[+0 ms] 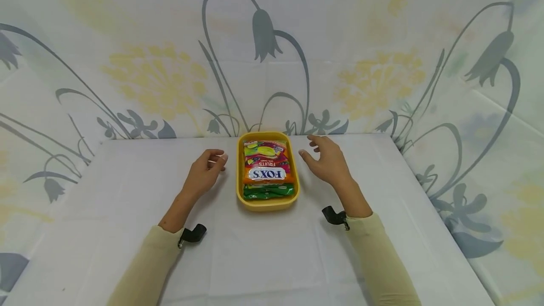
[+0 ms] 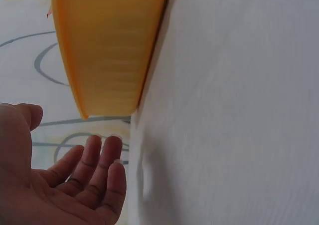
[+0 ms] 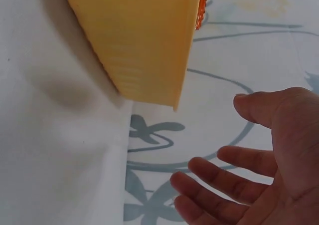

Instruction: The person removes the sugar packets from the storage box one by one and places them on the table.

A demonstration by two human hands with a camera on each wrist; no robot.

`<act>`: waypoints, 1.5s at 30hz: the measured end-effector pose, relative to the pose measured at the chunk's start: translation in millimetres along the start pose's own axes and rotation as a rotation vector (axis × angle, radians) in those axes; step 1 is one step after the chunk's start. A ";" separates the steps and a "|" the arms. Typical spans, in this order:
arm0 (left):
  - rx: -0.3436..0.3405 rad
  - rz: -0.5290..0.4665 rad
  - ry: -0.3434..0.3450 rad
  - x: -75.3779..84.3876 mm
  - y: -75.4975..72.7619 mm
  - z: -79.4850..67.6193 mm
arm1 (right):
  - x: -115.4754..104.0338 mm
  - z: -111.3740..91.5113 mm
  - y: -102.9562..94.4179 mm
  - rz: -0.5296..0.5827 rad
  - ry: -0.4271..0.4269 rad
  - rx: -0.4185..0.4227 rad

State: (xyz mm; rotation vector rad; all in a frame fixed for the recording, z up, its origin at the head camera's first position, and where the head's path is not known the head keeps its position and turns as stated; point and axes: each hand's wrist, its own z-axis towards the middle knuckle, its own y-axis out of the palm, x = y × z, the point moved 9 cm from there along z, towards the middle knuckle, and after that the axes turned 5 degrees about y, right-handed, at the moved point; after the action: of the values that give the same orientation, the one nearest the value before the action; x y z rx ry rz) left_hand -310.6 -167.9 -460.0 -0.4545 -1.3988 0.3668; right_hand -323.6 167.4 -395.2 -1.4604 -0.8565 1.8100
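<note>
A yellow plastic tray [image 1: 267,206] stands at the back of the white table, between the two hands. In it lies a red and orange Fox's Fruits candy bag [image 1: 267,159], its lettering upside down in the head view, with a green packet [image 1: 268,191] below it at the near end. My left hand [image 1: 207,170] is a short way left of the tray, fingers loosely bent and holding nothing. On the other side, my right hand [image 1: 326,160] is held apart from the tray with thumb and fingers spread. Both wrist views show the tray's side wall [image 2: 107,50] beyond the fingers.
A white cloth [image 1: 263,259] covers the table. Behind and beside it hangs a pale curtain [image 1: 369,22] printed with grey and yellow flowers. Each sleeve cuff carries a small black camera, one on the left wrist [image 1: 194,233] and one on the right [image 1: 334,216].
</note>
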 end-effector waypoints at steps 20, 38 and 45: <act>-0.063 -0.276 -0.056 -1.6 32.6 14.6 | -39.3 6.6 13.3 0.110 -0.060 -0.016; -0.057 -0.363 0.011 -12.2 34.8 15.3 | -61.2 -2.5 48.5 -0.024 0.004 -0.048; -0.054 -0.382 -0.004 -13.0 37.4 14.9 | -66.1 -8.8 60.1 -0.131 0.037 -0.093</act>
State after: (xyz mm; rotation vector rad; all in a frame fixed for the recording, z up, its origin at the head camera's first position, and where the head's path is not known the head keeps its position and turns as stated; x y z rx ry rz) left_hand -326.4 -140.9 -488.6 -0.2216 -1.4653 0.0192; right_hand -309.1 79.9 -408.8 -1.4554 -1.0052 1.6619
